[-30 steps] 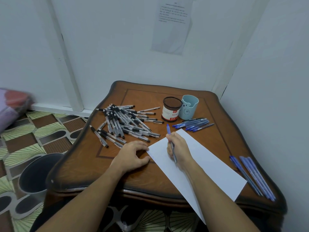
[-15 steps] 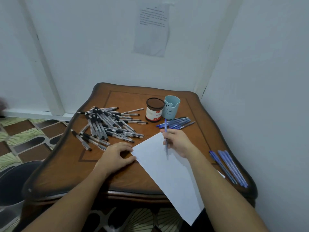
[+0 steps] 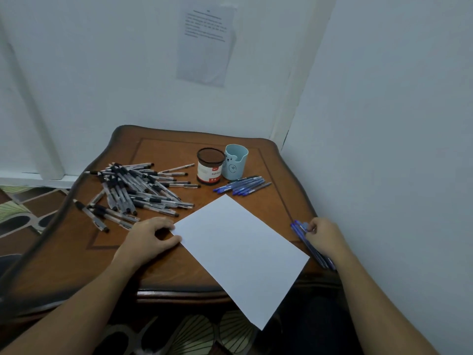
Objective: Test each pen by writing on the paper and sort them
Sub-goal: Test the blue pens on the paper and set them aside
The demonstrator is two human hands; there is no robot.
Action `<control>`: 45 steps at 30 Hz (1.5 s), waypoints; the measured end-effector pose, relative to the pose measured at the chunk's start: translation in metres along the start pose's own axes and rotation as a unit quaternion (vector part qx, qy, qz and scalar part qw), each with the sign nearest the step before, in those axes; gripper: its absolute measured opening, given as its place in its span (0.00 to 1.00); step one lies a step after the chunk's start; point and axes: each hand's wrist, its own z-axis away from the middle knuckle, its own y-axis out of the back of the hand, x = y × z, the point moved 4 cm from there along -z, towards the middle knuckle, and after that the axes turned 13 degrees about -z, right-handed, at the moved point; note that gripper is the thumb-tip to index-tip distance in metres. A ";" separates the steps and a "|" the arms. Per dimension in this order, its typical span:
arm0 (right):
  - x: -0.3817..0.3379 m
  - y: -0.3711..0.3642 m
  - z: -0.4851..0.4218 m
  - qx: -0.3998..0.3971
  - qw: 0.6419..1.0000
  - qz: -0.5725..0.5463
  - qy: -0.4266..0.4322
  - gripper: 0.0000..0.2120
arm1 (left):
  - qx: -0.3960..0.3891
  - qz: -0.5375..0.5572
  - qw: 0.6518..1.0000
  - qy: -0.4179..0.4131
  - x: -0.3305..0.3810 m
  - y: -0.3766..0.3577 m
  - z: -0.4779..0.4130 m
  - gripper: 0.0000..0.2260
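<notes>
A white sheet of paper point(image 3: 238, 249) lies at an angle on the wooden table point(image 3: 166, 152), its near corner hanging over the front edge. My left hand point(image 3: 148, 239) rests on the table, thumb and forefinger touching the sheet's left corner. My right hand point(image 3: 323, 235) is at the table's right edge, its fingertips pinching a blue pen point(image 3: 303, 226) that lies in with a row of blue pens point(image 3: 313, 249). A large heap of black-and-clear pens point(image 3: 138, 190) covers the left half. Another group of blue pens point(image 3: 243, 187) lies behind the paper.
A brown-rimmed can point(image 3: 210, 166) and a light blue bear cup point(image 3: 235, 162) stand side by side at the back. White walls close in behind and on the right. Patterned floor shows to the left and below the table.
My right hand has left the paper and carried the blue pen to the row of blue pens at the right edge. The view has swung to the right. My left hand has stayed at the paper's corner.
</notes>
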 end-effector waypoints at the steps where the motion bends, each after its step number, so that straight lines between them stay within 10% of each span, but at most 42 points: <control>1: 0.001 -0.001 0.000 0.005 1.000 0.005 0.005 0.04 | 0.001 0.001 1.000 -0.001 0.000 0.000 0.000 0.13; 9: -0.024 -0.013 -0.011 0.040 0.995 0.002 0.086 0.06 | 0.001 0.012 1.000 0.003 -0.001 0.001 0.000 0.13; 19: -0.104 -0.106 -0.076 -0.099 0.984 0.008 0.147 0.20 | 0.004 0.020 1.000 -0.013 -0.003 0.003 -0.002 0.15; 36: -0.107 -0.099 -0.065 -0.040 0.964 0.129 0.228 0.07 | -0.002 0.023 1.000 -0.006 -0.004 0.002 -0.005 0.08; 45: -0.141 -0.093 -0.034 -0.147 0.959 -0.153 0.187 0.17 | -0.009 0.018 1.000 -0.007 -0.005 0.000 -0.004 0.08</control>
